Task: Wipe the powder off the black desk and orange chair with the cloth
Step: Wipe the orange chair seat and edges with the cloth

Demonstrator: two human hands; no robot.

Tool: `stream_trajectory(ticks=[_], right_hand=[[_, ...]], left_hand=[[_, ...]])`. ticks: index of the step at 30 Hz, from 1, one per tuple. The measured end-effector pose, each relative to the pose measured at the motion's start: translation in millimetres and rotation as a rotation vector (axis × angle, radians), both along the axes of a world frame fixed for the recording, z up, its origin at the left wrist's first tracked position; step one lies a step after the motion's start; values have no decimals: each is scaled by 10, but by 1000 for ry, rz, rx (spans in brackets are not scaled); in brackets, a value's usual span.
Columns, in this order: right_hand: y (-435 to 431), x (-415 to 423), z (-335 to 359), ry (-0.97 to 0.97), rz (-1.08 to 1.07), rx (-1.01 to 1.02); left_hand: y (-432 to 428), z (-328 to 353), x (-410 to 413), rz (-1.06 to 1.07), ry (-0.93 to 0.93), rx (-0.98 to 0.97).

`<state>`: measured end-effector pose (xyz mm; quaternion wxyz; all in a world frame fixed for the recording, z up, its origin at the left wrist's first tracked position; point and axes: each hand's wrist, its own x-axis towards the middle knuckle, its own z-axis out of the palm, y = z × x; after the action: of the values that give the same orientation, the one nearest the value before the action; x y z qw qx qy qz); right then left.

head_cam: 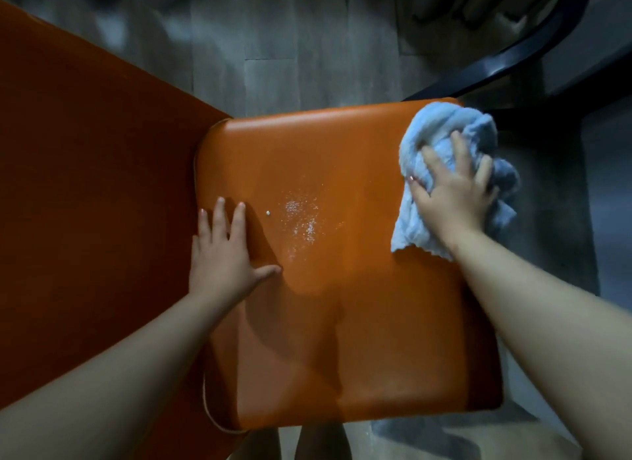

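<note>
Powder (301,220) lies as a pale, grainy scatter on the seat of the orange chair (342,145), between the two hands and nearer the left one, with one small white lump (268,213) just beside the left fingertips. The left hand (222,251) is released, spread flat on the seat's edge next to the backrest (85,186), seemingly steadying the chair. The right hand (451,192) presses with spread fingers on the bunched light-blue cloth (441,127) at the far corner of the seat, well apart from the scatter; it bears down on the cloth and does not seem to clench it. Judging by this, the chair is not yet clean: the main patch looks untouched and calls for a sweep of the cloth toward the left hand. The seat around the right hand appears free of grains. A dark curved frame (496,62) stands beyond the right hand over the grey floor (273,49); whether it belongs to the black desk cannot be told, so the desk's share cannot be judged.
</note>
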<state>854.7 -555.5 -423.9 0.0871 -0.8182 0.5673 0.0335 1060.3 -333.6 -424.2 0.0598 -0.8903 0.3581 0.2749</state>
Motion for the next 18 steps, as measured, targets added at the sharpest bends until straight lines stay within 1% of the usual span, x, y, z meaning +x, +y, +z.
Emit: stream_trajectory(ticks=[2,3,5,7,9,11,14,16,18], right_hand=[[46,58,57,-31,-66,-19],[188,27,105,-62,-53,-39],[652,-125,194,-89,78,-81],[955,-248,254,-70,192,-85],[724,-129,255,-58,173,-14],[215,126,185,-25,112,12],[-593,517,106,-66,12,24],[-719,585,125,-72,-55,29],[-428,445,172,-50,-43,13]], left_hand=[[-117,12,115,36,55,36],[-145,31,142,43,76,50],[-152,79,140,33,83,65],[-158,109,120,13,74,63],[-167,125,118,8,76,68],[-169,130,121,-1,78,76],[-152,115,121,-9,78,76],[-145,113,120,-18,78,79],[-148,117,119,-14,82,73]])
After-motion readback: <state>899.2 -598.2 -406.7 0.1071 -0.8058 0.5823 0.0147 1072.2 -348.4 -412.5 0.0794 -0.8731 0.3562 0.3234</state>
